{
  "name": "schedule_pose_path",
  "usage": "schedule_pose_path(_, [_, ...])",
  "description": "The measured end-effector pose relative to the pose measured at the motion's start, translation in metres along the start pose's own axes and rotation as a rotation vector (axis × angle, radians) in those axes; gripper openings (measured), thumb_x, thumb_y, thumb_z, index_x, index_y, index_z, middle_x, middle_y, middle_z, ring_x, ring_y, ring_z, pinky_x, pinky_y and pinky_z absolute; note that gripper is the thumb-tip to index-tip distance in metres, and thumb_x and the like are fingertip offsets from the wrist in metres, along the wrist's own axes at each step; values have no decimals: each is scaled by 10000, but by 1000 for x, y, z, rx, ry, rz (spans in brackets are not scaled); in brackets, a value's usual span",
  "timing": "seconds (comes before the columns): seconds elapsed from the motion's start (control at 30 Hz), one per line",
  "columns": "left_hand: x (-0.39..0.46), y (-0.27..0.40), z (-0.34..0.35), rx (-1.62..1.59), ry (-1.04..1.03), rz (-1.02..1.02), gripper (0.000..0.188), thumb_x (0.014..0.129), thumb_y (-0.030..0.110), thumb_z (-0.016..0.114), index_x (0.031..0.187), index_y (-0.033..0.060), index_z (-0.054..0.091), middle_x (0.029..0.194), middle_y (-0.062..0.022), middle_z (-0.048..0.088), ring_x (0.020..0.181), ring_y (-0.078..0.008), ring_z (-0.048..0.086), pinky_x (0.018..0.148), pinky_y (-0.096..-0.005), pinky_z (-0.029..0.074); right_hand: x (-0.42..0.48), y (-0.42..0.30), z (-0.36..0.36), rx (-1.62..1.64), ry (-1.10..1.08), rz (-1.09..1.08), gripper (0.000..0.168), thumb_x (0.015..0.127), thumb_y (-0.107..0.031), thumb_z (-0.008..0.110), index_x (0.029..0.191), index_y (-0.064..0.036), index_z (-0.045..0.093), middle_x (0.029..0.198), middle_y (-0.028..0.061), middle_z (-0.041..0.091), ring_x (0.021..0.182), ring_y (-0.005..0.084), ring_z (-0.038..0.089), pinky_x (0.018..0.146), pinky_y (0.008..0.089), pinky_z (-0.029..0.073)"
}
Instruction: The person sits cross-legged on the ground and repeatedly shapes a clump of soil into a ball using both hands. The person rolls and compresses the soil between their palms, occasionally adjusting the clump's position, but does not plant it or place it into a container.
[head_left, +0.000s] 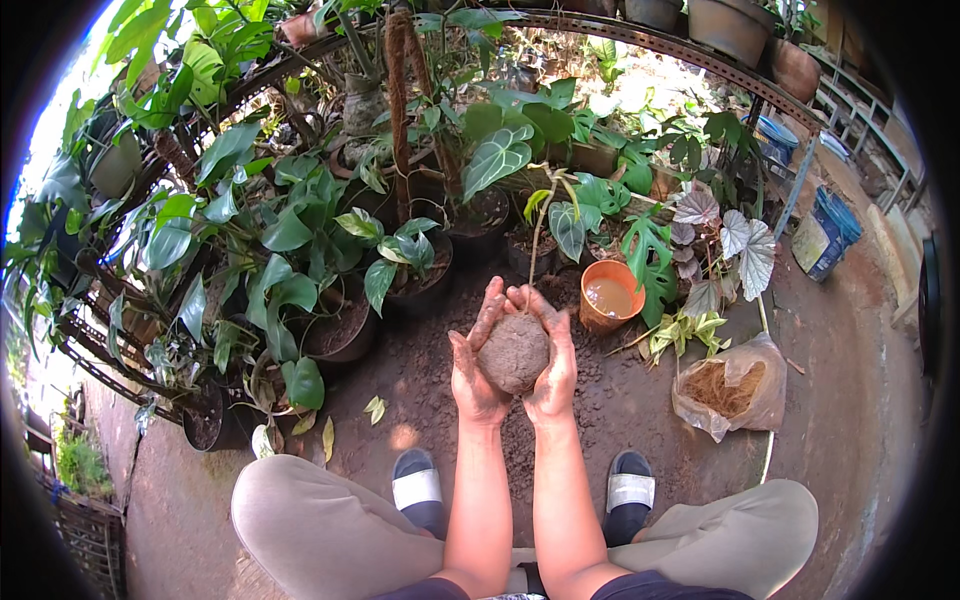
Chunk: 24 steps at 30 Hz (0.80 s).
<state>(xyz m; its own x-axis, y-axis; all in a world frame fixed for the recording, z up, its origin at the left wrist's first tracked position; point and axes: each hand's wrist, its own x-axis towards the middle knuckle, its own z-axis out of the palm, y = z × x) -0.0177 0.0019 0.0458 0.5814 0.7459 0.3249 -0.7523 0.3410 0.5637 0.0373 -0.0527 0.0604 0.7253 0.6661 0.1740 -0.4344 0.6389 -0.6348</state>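
Both of my soil-smeared hands cup a round ball of packed soil (514, 354) above the ground. My left hand (475, 367) presses on its left side, thumb outward. Against the right side lies my right hand (556, 360). A thin plant stem (537, 240) rises from the far side of the ball, with a few small yellow-green leaves at its top; its base is hidden behind my fingers. Loose dark soil (442, 367) is spread over the ground beneath. Just beyond my right hand stands an orange plastic pot (612, 297) with murky brown water in it.
Potted leafy plants (289, 292) crowd the left and far side, under a perforated metal rack (675, 56). At right lies a clear plastic bag (765, 375) of brown fibre, near cut leafy stems (686, 334). Farther right is a blue plastic bucket (825, 232). My slippered feet flank the soil.
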Motion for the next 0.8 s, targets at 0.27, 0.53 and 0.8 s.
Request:
schedule_pose_path(0.27, [1, -12, -10, 279, 86, 45, 900, 1008, 687, 414, 1562, -20, 356, 1609, -105, 411, 1384, -238, 477, 1189, -388, 347, -1, 6, -6, -291, 142, 4, 136, 1016, -121, 644, 1076, -9, 693, 1002, 13, 697, 910, 86, 617, 822, 243, 497])
schedule_pose_path(0.53, [-2, -16, -11, 113, 150, -146, 834, 987, 724, 411, 1415, 17, 528, 1406, -137, 598, 1312, -272, 563, 1136, -439, 442, 5, 2, -21, -170, 228, -86, 490, 1115, -353, 459, 1345, 53, 608, 1345, 170, 640, 1262, 220, 596, 1099, 352, 442])
schedule_pose_path(0.8, [-11, -39, -22, -25, 283, -146, 365, 1060, 344, 557, 1257, 45, 632, 1220, -94, 691, 1133, -223, 659, 1000, -377, 540, 1, 12, -17, -713, 109, -363, 249, 976, -137, 661, 1150, 37, 699, 1290, 172, 685, 1214, 263, 638, 1063, 374, 472])
